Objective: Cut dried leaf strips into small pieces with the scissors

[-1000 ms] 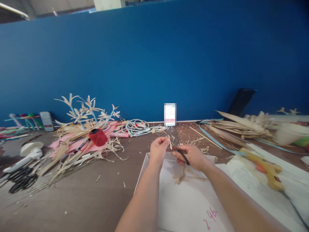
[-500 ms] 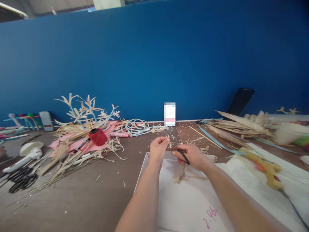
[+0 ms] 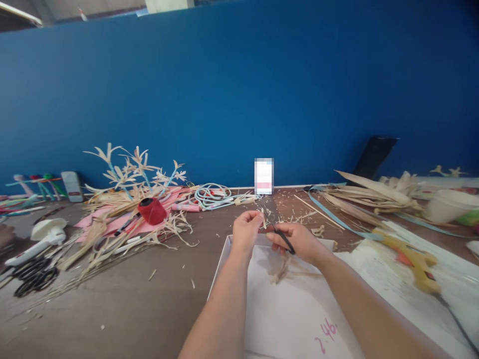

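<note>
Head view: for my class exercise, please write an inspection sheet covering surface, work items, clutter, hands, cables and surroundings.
Surface: brown table strewn with pale scraps; a white tray lies beneath the forearms.
Work items: small pale piece and held scissors; whether the blades touch the piece is unclear.
Clutter: red thread spool, pale flower shapes and black-handled scissors at left; dried leaves and a yellow glue gun at right.
Hands: left hand pinches the pale piece; right hand grips the held scissors.
Cables: dark cord runs from the glue gun out of view at lower right.
Surroundings: blue partition behind the table; dark slab tilted before it at right.
</note>
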Demonstrator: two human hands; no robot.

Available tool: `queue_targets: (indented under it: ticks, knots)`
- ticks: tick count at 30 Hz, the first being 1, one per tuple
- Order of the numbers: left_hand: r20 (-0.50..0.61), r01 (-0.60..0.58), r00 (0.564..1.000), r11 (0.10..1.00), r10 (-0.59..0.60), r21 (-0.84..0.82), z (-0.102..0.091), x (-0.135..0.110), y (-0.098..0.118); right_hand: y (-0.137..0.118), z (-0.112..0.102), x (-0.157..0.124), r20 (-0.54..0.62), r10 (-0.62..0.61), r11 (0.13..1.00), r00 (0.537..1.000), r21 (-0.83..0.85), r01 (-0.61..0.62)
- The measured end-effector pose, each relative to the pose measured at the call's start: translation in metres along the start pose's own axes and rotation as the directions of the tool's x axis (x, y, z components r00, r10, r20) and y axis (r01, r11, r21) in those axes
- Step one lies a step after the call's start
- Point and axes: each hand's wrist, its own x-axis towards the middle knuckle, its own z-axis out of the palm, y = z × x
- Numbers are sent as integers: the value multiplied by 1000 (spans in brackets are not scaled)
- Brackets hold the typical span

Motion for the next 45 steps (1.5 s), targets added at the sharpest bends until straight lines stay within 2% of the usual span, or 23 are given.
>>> queue_targets:
  ticks: [23,27,30,34,36,45]
  knots:
    - [3,10,1000,1000,-10,-7,1,-1,-1,-4,-2,-2,4,-16,1000,1000,1,16]
    - [12,28,1000,999,-28,-17,2,-1,0,-2,-1,2,-96,20,996,995,86,-12]
    - [11,29,1000,999,-30,14,2,-2,3,0,-2,5,-175,43,974,984,224,-3]
    - [24,16,1000,999,-17,52,2,-3,3,0,-5,5,-164,32,887,986,460,48]
    - [42,6,999,998,-8,56,2,-3,3,-1,-5,3,-135,5,852,991,519,66]
    - [70,-21,997,999,19,25,4,-4,4,0,0,3,-170,-29,888,985,447,103]
